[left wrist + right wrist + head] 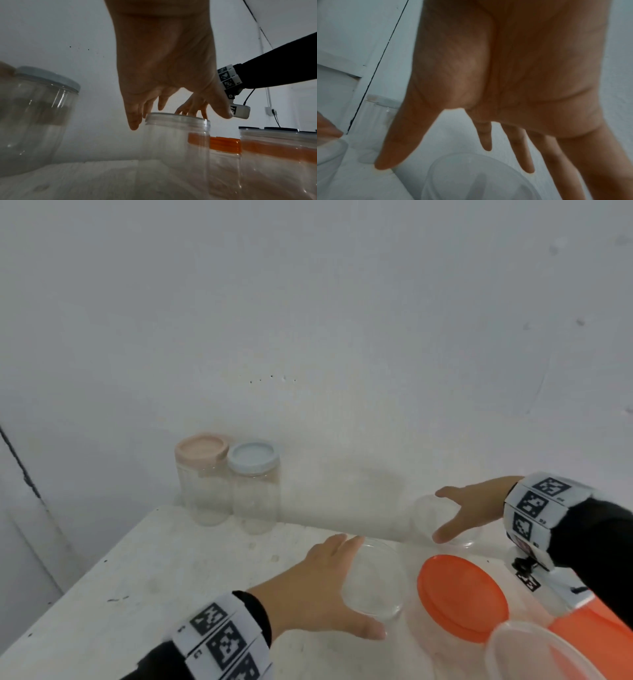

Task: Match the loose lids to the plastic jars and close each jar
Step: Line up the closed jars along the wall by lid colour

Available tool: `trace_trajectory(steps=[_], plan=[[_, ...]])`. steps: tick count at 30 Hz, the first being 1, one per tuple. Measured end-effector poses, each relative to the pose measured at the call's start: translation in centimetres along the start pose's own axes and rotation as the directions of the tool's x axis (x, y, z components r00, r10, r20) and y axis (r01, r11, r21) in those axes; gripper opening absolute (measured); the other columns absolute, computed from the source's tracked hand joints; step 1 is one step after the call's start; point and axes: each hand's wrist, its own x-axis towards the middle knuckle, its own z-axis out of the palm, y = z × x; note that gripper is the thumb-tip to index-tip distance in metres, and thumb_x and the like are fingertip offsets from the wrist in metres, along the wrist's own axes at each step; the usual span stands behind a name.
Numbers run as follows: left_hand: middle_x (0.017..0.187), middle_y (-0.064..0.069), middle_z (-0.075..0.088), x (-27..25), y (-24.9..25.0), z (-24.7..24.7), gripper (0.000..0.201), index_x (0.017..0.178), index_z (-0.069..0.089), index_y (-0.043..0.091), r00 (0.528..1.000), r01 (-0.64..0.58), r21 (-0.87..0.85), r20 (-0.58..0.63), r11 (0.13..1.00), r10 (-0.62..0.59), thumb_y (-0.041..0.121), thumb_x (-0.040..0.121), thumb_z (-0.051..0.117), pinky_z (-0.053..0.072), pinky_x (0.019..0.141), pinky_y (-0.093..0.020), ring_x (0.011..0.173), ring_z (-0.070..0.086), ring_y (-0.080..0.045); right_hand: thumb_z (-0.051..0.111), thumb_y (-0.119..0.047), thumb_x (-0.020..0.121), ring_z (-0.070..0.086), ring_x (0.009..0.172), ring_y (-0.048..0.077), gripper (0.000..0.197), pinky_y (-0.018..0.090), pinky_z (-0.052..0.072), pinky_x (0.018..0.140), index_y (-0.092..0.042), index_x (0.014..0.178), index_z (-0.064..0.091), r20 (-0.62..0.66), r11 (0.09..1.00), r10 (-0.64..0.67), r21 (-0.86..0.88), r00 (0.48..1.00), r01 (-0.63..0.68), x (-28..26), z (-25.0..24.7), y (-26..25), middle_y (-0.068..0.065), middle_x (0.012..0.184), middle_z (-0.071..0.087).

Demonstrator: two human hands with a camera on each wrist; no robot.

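Note:
An open clear jar [380, 583] stands on the white table [171, 577]. My left hand [358, 587] spreads around its mouth, fingers at the far side and thumb at the near side. In the left wrist view that hand [179, 120] hovers just over the jar's rim [176, 119] with straight fingers. My right hand [442, 515] is spread over a clear round piece [428, 522], a lid or a low jar. From the right wrist, the right hand [456, 167] has straight fingers above the clear piece [471, 175] and holds nothing.
Two closed tall jars stand at the back by the wall, one with a pink lid [202, 448], one with a blue lid [251, 458]. A jar with an orange lid [462, 597] sits right of the open jar. Another clear rim [534, 652] and an orange surface [599, 635] fill the near right corner.

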Motion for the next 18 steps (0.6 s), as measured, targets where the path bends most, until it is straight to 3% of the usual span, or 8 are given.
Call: trace_trajectory(steps=[2, 7, 11, 15, 18], plan=[[0.157, 0.016, -0.008, 0.4, 0.4, 0.4, 0.118, 0.151, -0.009, 0.032, 1.0, 0.014, 0.01, -0.019, 1.0, -0.014, 0.068, 0.069, 0.069, 0.011, 0.119, -0.036, 0.145, -0.005, -0.007, 0.059, -0.074, 0.076, 0.039, 0.135, 0.021, 0.103, 0.037, 0.031, 0.107, -0.03, 0.153, 0.007, -0.014, 1.0, 0.0, 0.026, 1.0, 0.001, 0.4, 0.5, 0.3, -0.002, 0.152, 0.035], [0.152, 0.014, 0.011, 1.5, 0.5, 0.2, 0.112, 0.151, -0.001, 0.031, 0.993, -0.007, -0.011, -0.12, 1.0, 0.005, 0.064, 0.071, 0.07, 0.016, 0.107, -0.022, 0.14, 0.008, -0.003, 0.065, -0.071, 0.073, 0.046, 0.128, 0.02, 0.105, 0.032, 0.038, 0.098, -0.029, 0.152, 0.009, -0.021, 0.999, -0.016, 0.049, 1.0, 0.017, 1.5, 1.5, 0.7, -0.003, 0.144, 0.044], [0.15, 0.011, 0.018, 2.9, -0.6, -1.2, 0.11, 0.149, 0.005, 0.034, 0.981, 0.007, 0.013, -0.195, 1.0, -0.005, 0.068, 0.067, 0.069, 0.02, 0.107, -0.024, 0.137, 0.014, -0.005, 0.069, -0.067, 0.073, 0.049, 0.122, 0.021, 0.106, 0.03, 0.041, 0.087, -0.025, 0.151, 0.011, -0.076, 0.997, -0.044, 0.052, 0.996, 0.048, 2.7, 2.0, 0.1, 0.002, 0.14, 0.043], [0.15, 0.006, 0.024, 4.9, -2.3, -4.0, 0.109, 0.15, 0.011, 0.029, 0.94, 0.093, -0.006, -0.33, 0.996, -0.09, 0.065, 0.067, 0.072, 0.024, 0.109, -0.03, 0.137, 0.021, -0.012, 0.07, -0.064, 0.073, 0.046, 0.125, 0.024, 0.108, 0.037, 0.046, 0.096, -0.026, 0.152, 0.007, -0.108, 0.994, -0.091, 0.054, 0.99, 0.097, 3.5, 1.2, -1.3, 0.006, 0.144, 0.031], [0.15, 0.0, 0.026, 6.5, -3.7, -5.9, 0.107, 0.15, 0.014, 0.025, 0.895, 0.17, -0.028, -0.413, 0.985, -0.167, 0.061, 0.068, 0.074, 0.026, 0.109, -0.034, 0.138, 0.023, -0.018, 0.071, -0.062, 0.074, 0.047, 0.124, 0.025, 0.11, 0.04, 0.05, 0.095, -0.027, 0.153, 0.002, -0.12, 0.981, -0.163, 0.086, 0.979, 0.174, 3.8, 0.4, -3.4, 0.006, 0.147, 0.026]])
